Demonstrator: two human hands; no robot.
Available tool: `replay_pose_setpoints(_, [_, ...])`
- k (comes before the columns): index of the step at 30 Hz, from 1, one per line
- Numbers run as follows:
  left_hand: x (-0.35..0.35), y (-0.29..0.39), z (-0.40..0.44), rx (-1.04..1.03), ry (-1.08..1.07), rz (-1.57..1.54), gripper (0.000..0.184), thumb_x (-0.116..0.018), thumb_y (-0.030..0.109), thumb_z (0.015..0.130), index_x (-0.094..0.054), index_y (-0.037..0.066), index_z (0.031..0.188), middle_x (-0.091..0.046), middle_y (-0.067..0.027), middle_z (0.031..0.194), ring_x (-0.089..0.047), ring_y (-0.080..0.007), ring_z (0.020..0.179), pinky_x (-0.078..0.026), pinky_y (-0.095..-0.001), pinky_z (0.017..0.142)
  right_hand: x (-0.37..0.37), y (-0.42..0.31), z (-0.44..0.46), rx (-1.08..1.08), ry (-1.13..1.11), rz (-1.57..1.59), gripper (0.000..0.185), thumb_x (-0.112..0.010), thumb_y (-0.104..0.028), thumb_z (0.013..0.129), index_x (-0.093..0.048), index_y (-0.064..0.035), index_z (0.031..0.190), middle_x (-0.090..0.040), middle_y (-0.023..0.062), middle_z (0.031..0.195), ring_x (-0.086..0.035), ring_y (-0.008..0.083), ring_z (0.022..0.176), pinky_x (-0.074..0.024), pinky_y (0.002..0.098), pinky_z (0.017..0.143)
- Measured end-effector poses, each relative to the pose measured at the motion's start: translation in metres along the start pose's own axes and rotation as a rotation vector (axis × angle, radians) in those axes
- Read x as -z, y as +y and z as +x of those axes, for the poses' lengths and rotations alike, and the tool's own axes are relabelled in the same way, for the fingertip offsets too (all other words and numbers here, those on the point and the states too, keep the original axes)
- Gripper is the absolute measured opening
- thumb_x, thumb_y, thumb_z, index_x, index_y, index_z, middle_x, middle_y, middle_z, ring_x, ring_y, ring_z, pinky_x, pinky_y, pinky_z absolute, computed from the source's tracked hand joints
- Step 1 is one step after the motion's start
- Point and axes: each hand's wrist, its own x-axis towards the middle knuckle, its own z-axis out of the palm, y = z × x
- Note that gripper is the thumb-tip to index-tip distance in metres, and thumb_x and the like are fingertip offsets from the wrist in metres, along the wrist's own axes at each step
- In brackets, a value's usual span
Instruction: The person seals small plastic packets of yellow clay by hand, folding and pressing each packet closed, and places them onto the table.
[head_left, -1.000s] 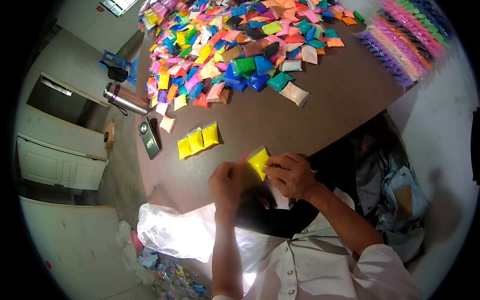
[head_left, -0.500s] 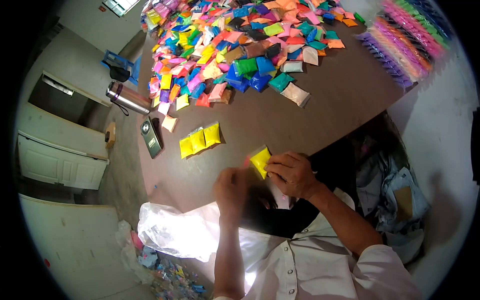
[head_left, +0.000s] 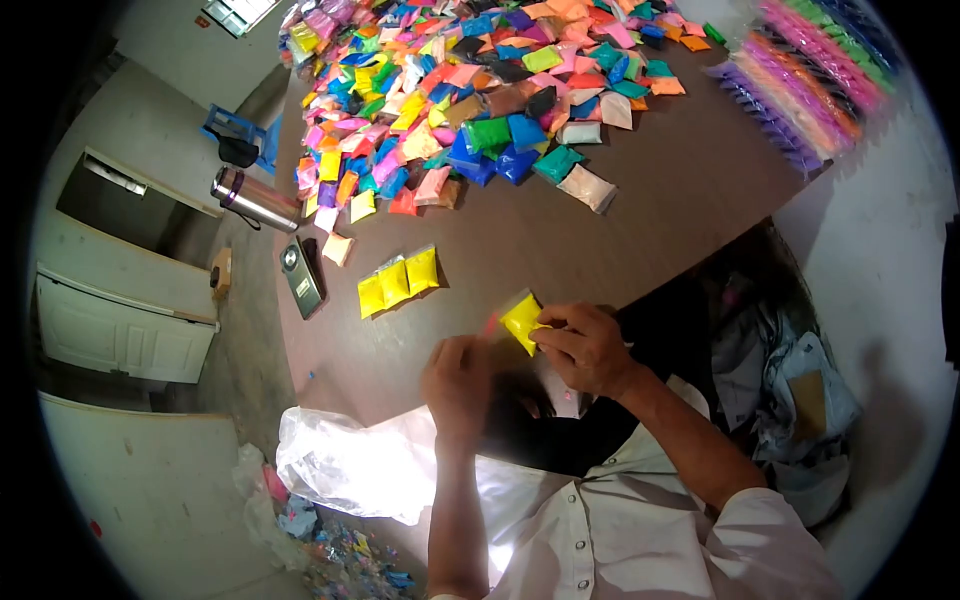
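Yellow packet (head_left: pixel 519 324) pinched in right hand (head_left: pixel 585 350) at brown table (head_left: pixel 640 240); left hand (head_left: pixel 456 385) blurred, grip unclear; pale walls (head_left: pixel 185 55).

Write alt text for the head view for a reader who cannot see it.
The right hand pinches a yellow packet, with the left hand close beside it. Three more yellow packets lie in a row on a brown table, near a phone, with a flask and a heap of multicoloured packets farther back.
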Motion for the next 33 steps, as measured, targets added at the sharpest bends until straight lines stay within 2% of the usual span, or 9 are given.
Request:
replay_pose_setpoints(4, [0.002, 0.021, 0.010, -0.101, -0.106, -0.031, 0.012, -0.078, 0.010, 0.090, -0.073, 0.000, 0.088, -0.072, -0.0158, 0.085, -0.071, -0.0309, 0.072, -0.055, -0.0363, 0.067, -0.003, 0.006, -0.005, 0.030, -0.029, -0.022, 0.019, -0.077, -0.004, 0.081, -0.074, -0.0075, 0.100, -0.069, 0.0084, 0.109, -0.068, 0.0287, 0.095, -0.0559, 0.0378, 0.086])
replay_pose_setpoints(6, [-0.002, 0.031, 0.020, -0.275, -0.234, 0.067, 0.012, -0.077, 0.013, 0.090, -0.074, 0.002, 0.086, -0.072, -0.0139, 0.085, -0.070, -0.0318, 0.072, -0.056, -0.0382, 0.067, -0.002, 0.007, -0.003, 0.073, -0.031, -0.025, 0.024, -0.079, -0.003, 0.078, -0.074, -0.0083, 0.102, -0.068, 0.0076, 0.111, -0.068, 0.0284, 0.099, -0.0557, 0.0371, 0.090])
replay_pose_setpoints(15, [-0.015, 0.034, 0.061, -0.308, -0.226, 0.268, 0.010, -0.076, 0.014, 0.089, -0.075, 0.005, 0.086, -0.072, -0.0108, 0.083, -0.071, -0.0324, 0.073, -0.057, -0.0404, 0.068, 0.003, 0.006, -0.006, 0.028, -0.084, -0.043, 0.029, -0.080, -0.003, 0.076, -0.074, -0.0086, 0.104, -0.067, 0.0062, 0.112, -0.066, 0.0264, 0.105, -0.0540, 0.0374, 0.095])
replay_pose_setpoints(18, [-0.008, 0.037, 0.046, -0.331, -0.234, 0.168, 0.009, -0.076, 0.013, 0.089, -0.076, 0.005, 0.086, -0.072, -0.0111, 0.083, -0.072, -0.0317, 0.074, -0.058, -0.0396, 0.068, 0.003, 0.001, 0.000, 0.043, -0.018, -0.049, 0.030, -0.079, 0.004, 0.072, -0.077, -0.0090, 0.099, -0.067, 0.0061, 0.107, -0.069, 0.0264, 0.093, -0.0563, 0.0363, 0.085])
replay_pose_setpoints(22, [-0.003, 0.039, 0.030, -0.265, -0.301, 0.102, 0.008, -0.077, 0.012, 0.088, -0.075, 0.004, 0.086, -0.073, -0.0121, 0.084, -0.072, -0.0322, 0.074, -0.058, -0.0391, 0.069, -0.004, 0.004, -0.002, 0.061, 0.013, -0.023, 0.028, -0.078, 0.003, 0.074, -0.077, -0.0092, 0.099, -0.067, 0.0065, 0.107, -0.069, 0.0265, 0.093, -0.0565, 0.0369, 0.084])
replay_pose_setpoints(24, [-0.003, 0.034, 0.036, -0.288, -0.235, 0.162, 0.008, -0.077, 0.010, 0.088, -0.074, 0.003, 0.085, -0.073, -0.0123, 0.085, -0.072, -0.0338, 0.073, -0.058, -0.0397, 0.068, -0.006, 0.008, -0.007, 0.054, -0.032, -0.054, 0.022, -0.077, -0.004, 0.080, -0.074, -0.0086, 0.101, -0.068, 0.0076, 0.108, -0.067, 0.0280, 0.103, -0.0539, 0.0361, 0.094])
replay_pose_setpoints(28, [-0.007, 0.012, 0.044, -0.267, -0.133, 0.277, 0.008, -0.078, 0.009, 0.087, -0.074, 0.002, 0.087, -0.074, -0.0134, 0.085, -0.072, -0.0338, 0.072, -0.058, -0.0385, 0.068, 0.000, 0.006, -0.004, 0.035, -0.076, -0.047, 0.019, -0.076, -0.004, 0.081, -0.074, -0.0083, 0.100, -0.068, 0.0087, 0.109, -0.067, 0.0293, 0.102, -0.0540, 0.0358, 0.094])
replay_pose_setpoints(30, [-0.009, -0.011, 0.035, -0.090, -0.026, 0.072, 0.011, -0.078, 0.011, 0.090, -0.075, 0.000, 0.091, -0.074, -0.0150, 0.085, -0.072, -0.0314, 0.071, -0.057, -0.0371, 0.068, 0.001, 0.005, -0.002, 0.048, -0.079, -0.044, 0.023, -0.075, 0.001, 0.080, -0.076, -0.0053, 0.102, -0.067, 0.0094, 0.106, -0.068, 0.0272, 0.092, -0.0568, 0.0381, 0.085])
replay_pose_setpoints(33, [0.003, -0.018, 0.016, 0.008, -0.019, -0.065, 0.016, -0.078, 0.014, 0.093, -0.075, -0.002, 0.093, -0.074, -0.0154, 0.083, -0.070, -0.0243, 0.068, -0.055, -0.0336, 0.067, 0.006, -0.013, 0.008, -0.075, -0.082, 0.026, 0.013, -0.071, -0.003, 0.087, -0.073, -0.0038, 0.100, -0.067, 0.0134, 0.113, -0.068, 0.0332, 0.103, -0.0564, 0.0401, 0.092])
